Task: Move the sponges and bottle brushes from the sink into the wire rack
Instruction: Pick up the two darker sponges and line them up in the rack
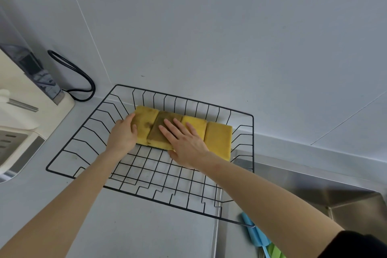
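Step in hand: squaring up the row of sponges (184, 129) along the far side of the wire rack (150, 174); judged close to finished for the sponges.
Doing it well: press lightly and evenly, nudge edges flush, keep foam clear of the rim wires; avoid shoving the rack along the counter (125, 226).
Left hand (123, 134): curled against the left end of the leftmost sponge, fingers wrapped on its edge, steadying rather than lifting.
Right hand (184, 142): flat and spread, palm down on the two middle sponges, gripping nothing.
Arms: both stretched forward over the rack's near rim, right crossing above the sink (314, 190) corner.
Bottle brushes (261, 239): blue and green, lying in the sink at the lower edge, not yet moved.
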Motion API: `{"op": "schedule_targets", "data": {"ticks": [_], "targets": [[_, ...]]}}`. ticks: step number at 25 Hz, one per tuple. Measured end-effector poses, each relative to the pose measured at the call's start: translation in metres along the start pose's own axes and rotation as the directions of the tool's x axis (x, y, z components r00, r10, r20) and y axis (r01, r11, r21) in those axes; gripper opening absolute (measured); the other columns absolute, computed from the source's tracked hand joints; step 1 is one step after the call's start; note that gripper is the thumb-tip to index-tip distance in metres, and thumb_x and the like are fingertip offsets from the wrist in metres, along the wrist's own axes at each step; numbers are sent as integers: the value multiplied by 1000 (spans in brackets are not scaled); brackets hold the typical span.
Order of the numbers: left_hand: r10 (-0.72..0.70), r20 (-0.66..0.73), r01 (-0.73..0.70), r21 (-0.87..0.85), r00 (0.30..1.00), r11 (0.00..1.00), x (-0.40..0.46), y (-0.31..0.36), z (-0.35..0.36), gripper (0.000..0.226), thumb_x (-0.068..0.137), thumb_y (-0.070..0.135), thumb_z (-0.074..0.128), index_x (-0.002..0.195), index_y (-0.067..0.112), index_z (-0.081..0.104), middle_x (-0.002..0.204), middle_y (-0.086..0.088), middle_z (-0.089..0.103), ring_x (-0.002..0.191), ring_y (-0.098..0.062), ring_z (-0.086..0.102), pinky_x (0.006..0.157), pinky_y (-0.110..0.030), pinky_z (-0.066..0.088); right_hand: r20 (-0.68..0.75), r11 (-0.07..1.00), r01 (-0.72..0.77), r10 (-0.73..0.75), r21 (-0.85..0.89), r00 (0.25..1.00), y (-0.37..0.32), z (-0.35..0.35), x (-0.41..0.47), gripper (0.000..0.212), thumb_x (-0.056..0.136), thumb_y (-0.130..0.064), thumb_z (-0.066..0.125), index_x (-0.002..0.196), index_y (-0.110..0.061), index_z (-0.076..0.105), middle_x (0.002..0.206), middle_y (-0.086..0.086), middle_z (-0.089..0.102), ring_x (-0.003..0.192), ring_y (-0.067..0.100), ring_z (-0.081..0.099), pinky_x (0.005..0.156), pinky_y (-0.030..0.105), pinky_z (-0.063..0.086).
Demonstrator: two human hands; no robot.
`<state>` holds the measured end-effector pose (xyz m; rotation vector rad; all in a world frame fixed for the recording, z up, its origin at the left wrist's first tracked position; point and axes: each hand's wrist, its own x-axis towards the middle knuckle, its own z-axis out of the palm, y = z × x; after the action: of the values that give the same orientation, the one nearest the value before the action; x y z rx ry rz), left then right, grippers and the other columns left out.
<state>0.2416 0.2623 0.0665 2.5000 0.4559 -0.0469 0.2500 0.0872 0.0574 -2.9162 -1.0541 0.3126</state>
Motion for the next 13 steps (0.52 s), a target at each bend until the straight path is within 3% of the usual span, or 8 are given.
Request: {"op": "schedule_targets", "data": {"ticks": [6, 13], "targets": [[-22, 76, 11, 132, 997, 991, -13, 24, -18, 57, 91, 32, 41, 143, 17, 23, 139, -22, 39, 122, -41, 43, 99, -49, 43, -21, 999, -40, 41, 14, 999, 10, -22, -33, 72, 93, -35, 45, 150, -21, 2, 161, 2, 1, 148, 19, 1, 120, 43, -2], [135, 111, -150, 147, 985, 978, -49, 77, -40, 55, 90, 35, 43, 141, 17, 29, 147, -12, 38, 133, -31, 38, 107, -45, 36, -69, 984, -166, 170, 68, 983, 33, -66, -96, 72, 93, -31, 49, 150, -20, 6, 160, 4, 5, 148, 21, 4, 120, 38, 4]]}}
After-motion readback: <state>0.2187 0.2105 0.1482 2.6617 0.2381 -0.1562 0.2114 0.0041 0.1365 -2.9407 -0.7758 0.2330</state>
